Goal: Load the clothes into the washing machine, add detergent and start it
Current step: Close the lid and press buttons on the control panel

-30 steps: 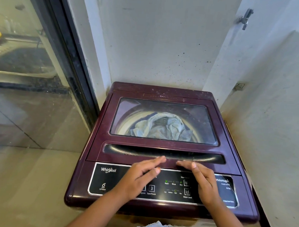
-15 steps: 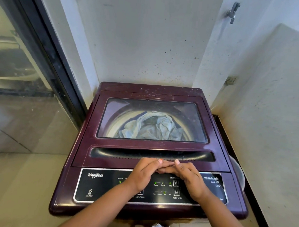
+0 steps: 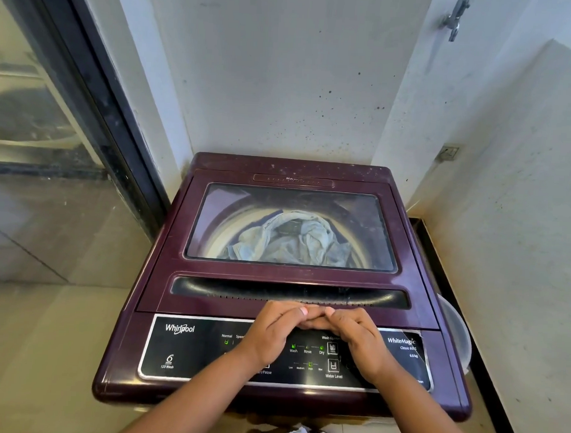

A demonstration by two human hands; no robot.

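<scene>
under closed lid [image 3: 288,275] | washing machine [image 3: 124,366] drum holds clothes [image 3: 293,239]

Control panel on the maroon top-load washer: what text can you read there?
All on the black control panel of the maroon washing machine:
"Whirlpool"
"WhiteMagic"
"6"
"Normal"
"Wash", "Rinse", "Dry"
"Water Level"
"Low", "Medium", "High", "Max"
Partly hidden by the hands: "Start/Pause".
Too small: print under "WhiteMagic" and under "6".

control panel [image 3: 186,349] reads Whirlpool, WhiteMagic, Wash, Rinse, Dry (green lamps)

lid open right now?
No, the lid lies flat and shut, with the clothes visible through its window.
</scene>
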